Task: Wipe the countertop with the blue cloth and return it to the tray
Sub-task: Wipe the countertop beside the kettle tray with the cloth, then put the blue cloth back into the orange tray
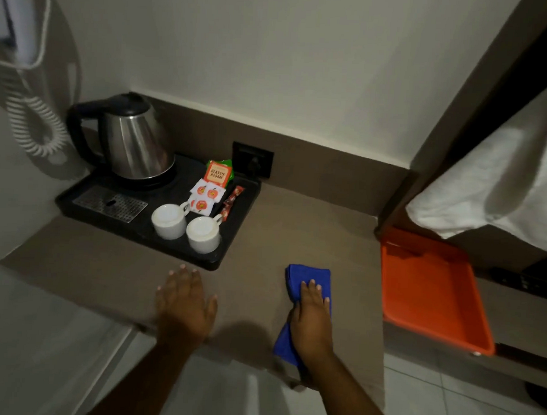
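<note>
A folded blue cloth lies on the brown countertop near its front edge. My right hand presses flat on top of the cloth, fingers together, and hides its middle. My left hand rests palm down on the bare countertop to the left, fingers spread, holding nothing. An empty orange tray sits on a lower ledge to the right of the cloth.
A black tray at the back left carries a steel kettle, two white cups, and tea and sugar sachets. A wall socket sits behind it. A white towel hangs at the right, and a coiled cord at the left.
</note>
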{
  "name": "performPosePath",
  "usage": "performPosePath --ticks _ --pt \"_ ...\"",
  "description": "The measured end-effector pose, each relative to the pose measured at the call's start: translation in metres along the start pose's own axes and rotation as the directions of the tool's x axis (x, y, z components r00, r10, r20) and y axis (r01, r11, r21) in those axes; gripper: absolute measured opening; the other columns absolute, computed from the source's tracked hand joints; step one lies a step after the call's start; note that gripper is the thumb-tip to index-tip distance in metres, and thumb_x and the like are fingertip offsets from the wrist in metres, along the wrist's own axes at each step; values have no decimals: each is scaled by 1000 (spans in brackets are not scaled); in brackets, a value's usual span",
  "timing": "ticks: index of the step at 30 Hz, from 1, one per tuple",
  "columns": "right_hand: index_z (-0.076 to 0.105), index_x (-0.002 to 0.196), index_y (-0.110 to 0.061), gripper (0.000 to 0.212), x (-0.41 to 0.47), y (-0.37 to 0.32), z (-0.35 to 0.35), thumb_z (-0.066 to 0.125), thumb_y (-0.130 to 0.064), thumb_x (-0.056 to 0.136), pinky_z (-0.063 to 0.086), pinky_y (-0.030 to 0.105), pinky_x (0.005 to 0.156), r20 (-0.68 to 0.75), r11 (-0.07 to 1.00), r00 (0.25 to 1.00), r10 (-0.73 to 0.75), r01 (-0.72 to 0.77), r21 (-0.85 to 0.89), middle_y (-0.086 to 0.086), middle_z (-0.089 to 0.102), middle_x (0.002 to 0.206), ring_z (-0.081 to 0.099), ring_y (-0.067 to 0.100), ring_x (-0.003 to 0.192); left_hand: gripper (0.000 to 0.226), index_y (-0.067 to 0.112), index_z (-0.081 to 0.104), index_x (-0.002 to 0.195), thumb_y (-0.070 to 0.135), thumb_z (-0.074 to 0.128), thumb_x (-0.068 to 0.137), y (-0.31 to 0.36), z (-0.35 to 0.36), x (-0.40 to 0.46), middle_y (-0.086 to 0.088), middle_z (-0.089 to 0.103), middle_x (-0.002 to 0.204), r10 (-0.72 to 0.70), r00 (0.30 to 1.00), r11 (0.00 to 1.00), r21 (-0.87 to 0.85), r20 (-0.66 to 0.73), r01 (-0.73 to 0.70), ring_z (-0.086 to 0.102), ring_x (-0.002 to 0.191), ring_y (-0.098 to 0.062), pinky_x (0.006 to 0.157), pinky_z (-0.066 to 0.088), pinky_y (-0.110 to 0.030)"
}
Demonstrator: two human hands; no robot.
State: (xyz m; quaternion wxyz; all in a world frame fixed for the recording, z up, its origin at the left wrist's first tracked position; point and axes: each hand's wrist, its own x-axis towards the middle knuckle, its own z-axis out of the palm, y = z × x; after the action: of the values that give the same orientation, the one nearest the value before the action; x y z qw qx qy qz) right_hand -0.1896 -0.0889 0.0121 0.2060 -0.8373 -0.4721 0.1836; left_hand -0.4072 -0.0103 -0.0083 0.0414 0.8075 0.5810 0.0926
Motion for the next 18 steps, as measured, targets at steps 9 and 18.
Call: performPosePath --ticks 9,18 --pt "53 132 -19 36 7 72 -100 44 -12 98 47 7 57 -106 732 957 268 -131 669 -8 63 96 60 1 72 74 19 15 155 48 45 94 138 17 29 -10 14 165 436 883 898 -151 175 -414 12 152 -28 120 9 -43" --pt "49 135 -8 38 55 222 -178 43 -13 98 40 29 72 -233 816 886 400 -229 531 13 64 111 57 20 84 77 16 9 156 57 35 96 309 37 79 -11 7 166 564 777 820 -300 280 -487 4 152 -26 121 2 -41"
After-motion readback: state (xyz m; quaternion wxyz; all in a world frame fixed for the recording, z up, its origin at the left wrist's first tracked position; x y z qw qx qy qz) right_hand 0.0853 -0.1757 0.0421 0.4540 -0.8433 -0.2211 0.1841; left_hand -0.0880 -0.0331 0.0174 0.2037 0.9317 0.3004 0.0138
